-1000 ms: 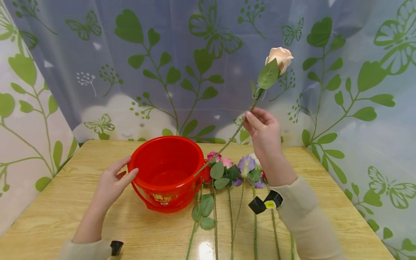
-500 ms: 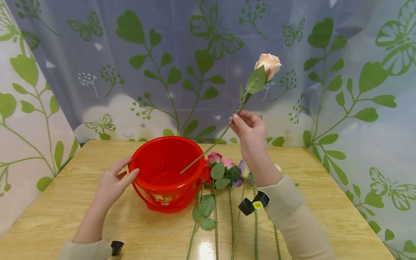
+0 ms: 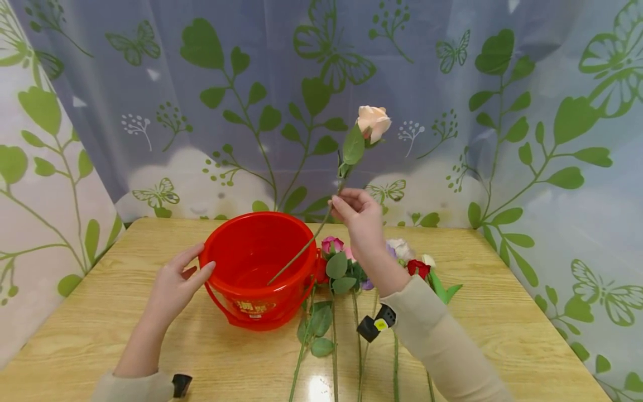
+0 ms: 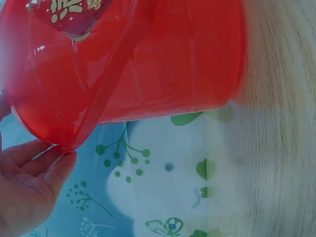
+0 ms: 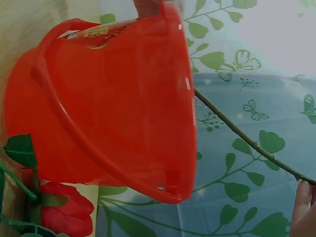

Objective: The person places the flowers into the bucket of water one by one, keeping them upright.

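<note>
A red plastic bucket (image 3: 241, 243) stands on the table, its handle folded down toward the front. My left hand (image 3: 173, 279) holds its left rim, and in the left wrist view the thumb and fingers (image 4: 61, 170) meet at the rim by the handle joint. Above and right of the bucket, my right hand (image 3: 363, 220) pinches the stem of an artificial peach rose (image 3: 374, 123). The bloom points up and to the right. The bare lower stem (image 5: 247, 139) slants over the near right rim, its end inside the bucket's mouth.
Several artificial flowers lie right of the bucket, stems toward the front. Among them are a magenta rose (image 3: 331, 244), a red flower (image 3: 418, 269) and a white bloom (image 3: 400, 248), partly behind my right forearm. A leaf-patterned curtain (image 3: 241, 67) hangs behind the wooden table (image 3: 502, 312).
My right hand has moved left and lower with the peach rose, bringing the stem's end from the right rim over the bucket's opening. The left hand and bucket have stayed in place.
</note>
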`<state>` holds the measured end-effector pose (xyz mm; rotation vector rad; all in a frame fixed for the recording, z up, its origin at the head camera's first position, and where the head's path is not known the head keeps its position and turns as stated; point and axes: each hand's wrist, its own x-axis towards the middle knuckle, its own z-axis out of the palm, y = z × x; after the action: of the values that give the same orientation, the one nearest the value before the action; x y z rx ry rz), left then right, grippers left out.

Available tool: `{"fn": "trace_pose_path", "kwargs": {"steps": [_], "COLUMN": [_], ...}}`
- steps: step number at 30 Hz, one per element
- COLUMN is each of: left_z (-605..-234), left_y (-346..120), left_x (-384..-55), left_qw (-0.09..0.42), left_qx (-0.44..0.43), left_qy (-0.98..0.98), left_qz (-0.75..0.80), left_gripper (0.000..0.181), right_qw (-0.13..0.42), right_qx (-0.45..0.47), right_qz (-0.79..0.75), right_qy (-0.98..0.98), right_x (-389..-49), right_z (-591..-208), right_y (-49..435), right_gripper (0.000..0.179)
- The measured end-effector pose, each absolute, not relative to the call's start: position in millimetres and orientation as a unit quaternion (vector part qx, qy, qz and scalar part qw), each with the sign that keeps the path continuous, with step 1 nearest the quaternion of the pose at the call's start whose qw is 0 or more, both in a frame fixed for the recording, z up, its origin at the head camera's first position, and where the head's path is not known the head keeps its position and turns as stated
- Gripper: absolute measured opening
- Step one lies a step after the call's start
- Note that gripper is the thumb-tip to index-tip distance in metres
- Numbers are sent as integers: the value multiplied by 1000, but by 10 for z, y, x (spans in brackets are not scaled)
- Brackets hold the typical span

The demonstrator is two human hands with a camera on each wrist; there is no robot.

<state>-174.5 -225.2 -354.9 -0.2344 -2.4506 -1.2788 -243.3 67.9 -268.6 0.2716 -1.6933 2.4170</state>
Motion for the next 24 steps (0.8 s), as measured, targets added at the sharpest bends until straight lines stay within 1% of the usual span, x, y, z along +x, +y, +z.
{"fn": "trace_pose_path", "kwargs": {"steps": [4,13,24], "left_z": [-3560,-3568,-3560], "left_y": [-2257,-2259,-2257], "left_x": [-1749,-1754,-1748], "left_qw": [184,188,183], "left_qx": [-85,-85,-80], "left_qy": [-866,-867,-870], "left_qz": [-456,-453,-450], "left_gripper": [52,51,52], "right_qw": [83,71,57], "right_qx": [97,103,128], "right_qz": [795,771,737], "right_qy": [-593,-624,-661], "right_x": [-2437,-2441,-2410], "right_z": [-2760,-2919,-3030], "right_y": [614,483,392], "right_gripper": [18,15,17]}}
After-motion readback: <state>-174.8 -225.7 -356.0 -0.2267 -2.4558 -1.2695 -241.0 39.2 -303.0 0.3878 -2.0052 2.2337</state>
